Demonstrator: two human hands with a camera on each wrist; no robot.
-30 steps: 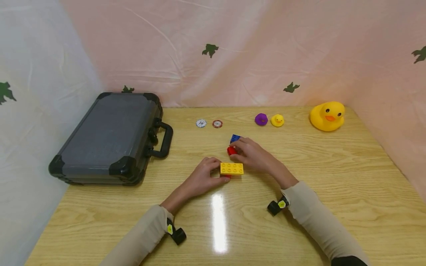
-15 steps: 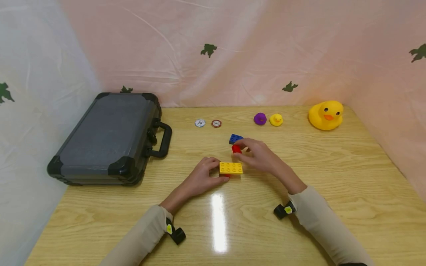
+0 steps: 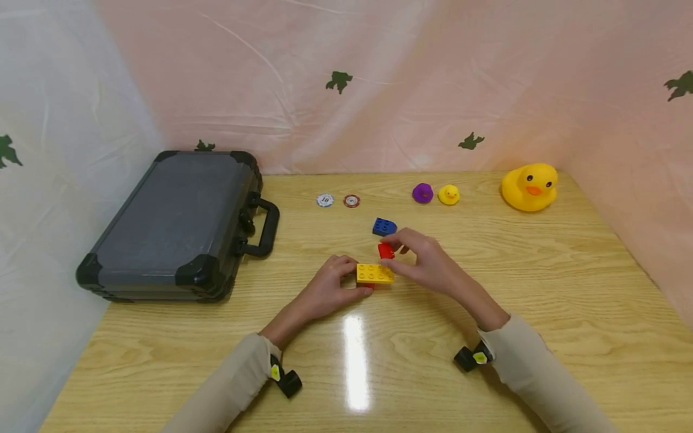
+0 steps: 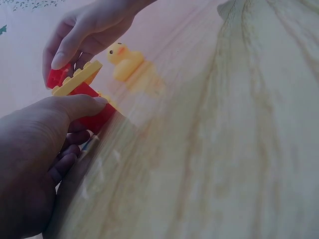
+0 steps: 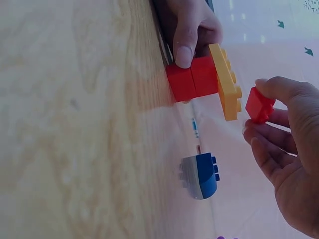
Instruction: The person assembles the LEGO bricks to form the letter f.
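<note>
My left hand (image 3: 326,290) rests low on the table and grips a small stack: two red bricks (image 5: 192,78) one on the other, topped by a flat yellow brick (image 3: 373,273) that juts out to the right. Between thumb and fingers my right hand (image 3: 428,261) pinches a loose red brick (image 3: 386,251). In the right wrist view this brick is just above the yellow one's studs, with a small gap. A blue brick (image 3: 384,227) with a rounded end lies on the table behind the right hand's fingertips. My left fingers partly hide the stack.
On the left lies a grey case (image 3: 168,222) with a black handle (image 3: 267,228). Along the back are two poker chips (image 3: 325,200), a purple duck (image 3: 423,193), a small yellow duck (image 3: 449,194) and a large yellow duck (image 3: 529,187). A pink cloth (image 3: 400,90) hangs behind.
My right hand has lifted the loose red brick away from beside the blue brick and brought it nearer, over the yellow brick. The left hand has stayed in place on the stack.
</note>
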